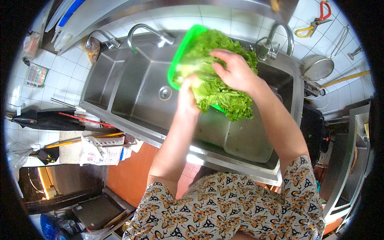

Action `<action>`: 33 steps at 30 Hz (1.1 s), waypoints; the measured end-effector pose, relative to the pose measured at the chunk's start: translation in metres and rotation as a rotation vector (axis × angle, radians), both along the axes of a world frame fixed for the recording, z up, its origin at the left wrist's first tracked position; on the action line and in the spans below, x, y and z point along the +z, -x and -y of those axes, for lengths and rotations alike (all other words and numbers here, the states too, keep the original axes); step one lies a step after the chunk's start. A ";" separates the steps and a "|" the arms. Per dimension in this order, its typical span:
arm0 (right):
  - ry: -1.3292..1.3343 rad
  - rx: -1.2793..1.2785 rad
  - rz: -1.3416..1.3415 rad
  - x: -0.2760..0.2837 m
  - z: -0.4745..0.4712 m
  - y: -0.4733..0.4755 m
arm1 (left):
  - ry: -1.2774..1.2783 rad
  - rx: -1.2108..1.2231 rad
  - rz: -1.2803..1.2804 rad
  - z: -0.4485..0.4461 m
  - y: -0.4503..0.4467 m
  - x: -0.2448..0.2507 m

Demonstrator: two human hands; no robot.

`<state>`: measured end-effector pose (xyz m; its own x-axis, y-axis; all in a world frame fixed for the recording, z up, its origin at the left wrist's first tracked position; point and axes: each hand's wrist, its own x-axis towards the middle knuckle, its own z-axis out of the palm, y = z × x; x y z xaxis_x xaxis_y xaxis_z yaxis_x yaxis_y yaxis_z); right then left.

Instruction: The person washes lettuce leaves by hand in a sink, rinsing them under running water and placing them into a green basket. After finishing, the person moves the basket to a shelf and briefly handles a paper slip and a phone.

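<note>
A heap of green leafy lettuce (223, 97) fills a bright green plastic basket (181, 57) above the metal sink. My left hand (189, 94) is at the pale stem end of the lettuce, on the heap's near left side; its fingers are blurred and partly lost among the leaves. From the right, my right hand (235, 70) reaches over the heap. Its thumb and fingers are apart and curved over the leaves, with nothing plainly between them. Leaves hang past the basket's right and near edges and hide most of it.
The stainless steel sink (144, 87) has several basins and a drain strainer (165, 93). Curved taps (144, 27) rise behind it at left and right (289, 36). Scissors (313, 25) and a strainer (319, 69) hang on the tiled wall. A white printed sack (102, 151) lies left.
</note>
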<state>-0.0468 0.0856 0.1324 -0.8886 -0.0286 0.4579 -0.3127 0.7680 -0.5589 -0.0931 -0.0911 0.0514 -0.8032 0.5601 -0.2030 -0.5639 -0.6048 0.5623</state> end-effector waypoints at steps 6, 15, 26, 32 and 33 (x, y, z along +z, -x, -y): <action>-0.210 0.163 0.582 -0.008 -0.001 0.102 | -0.029 0.004 0.161 -0.001 -0.006 -0.012; 0.069 0.205 0.739 -0.071 -0.057 0.118 | 0.029 0.008 0.181 -0.024 -0.014 0.022; 0.321 0.137 0.843 -0.068 -0.086 0.090 | -0.146 0.308 0.374 -0.108 0.040 0.033; -0.221 -0.154 0.764 -0.067 -0.106 0.081 | -0.110 0.397 0.457 -0.129 0.029 0.022; -0.180 -0.249 0.786 -0.066 -0.101 0.080 | -0.066 0.407 0.517 -0.132 0.026 0.018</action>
